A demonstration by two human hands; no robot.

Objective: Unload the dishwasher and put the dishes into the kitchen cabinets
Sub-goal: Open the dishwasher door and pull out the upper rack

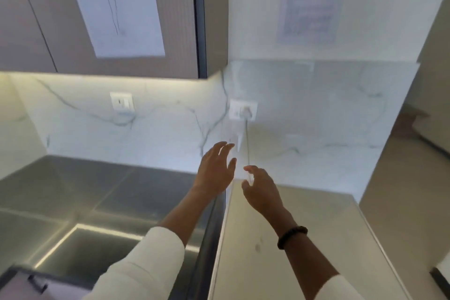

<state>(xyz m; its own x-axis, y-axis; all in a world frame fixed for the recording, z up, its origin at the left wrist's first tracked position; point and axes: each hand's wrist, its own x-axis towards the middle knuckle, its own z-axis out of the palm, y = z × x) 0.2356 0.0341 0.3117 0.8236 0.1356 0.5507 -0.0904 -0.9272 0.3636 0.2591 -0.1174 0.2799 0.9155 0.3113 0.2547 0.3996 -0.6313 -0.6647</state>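
Note:
No dish is in view, and the picture is blurred by motion. My left hand (215, 170) reaches forward above the seam between the two counters, empty, with its fingers spread and straight. Just to its right, my right hand (261, 190) is held out with loosely curved fingers and a dark bead bracelet on the wrist. A pale blur lies by its fingertips, and I cannot make out what it is. Closed beige upper cabinets (175, 19) hang above the hands at the top left.
A steel counter (102, 190) with a sunken sink (97, 251) lies on the left, a pale counter (304, 226) on the right. On the marble backsplash are two sockets (121, 103), and one (243, 111) has a plug and cable hanging down. A dark-edged object (24, 280) shows at the bottom left.

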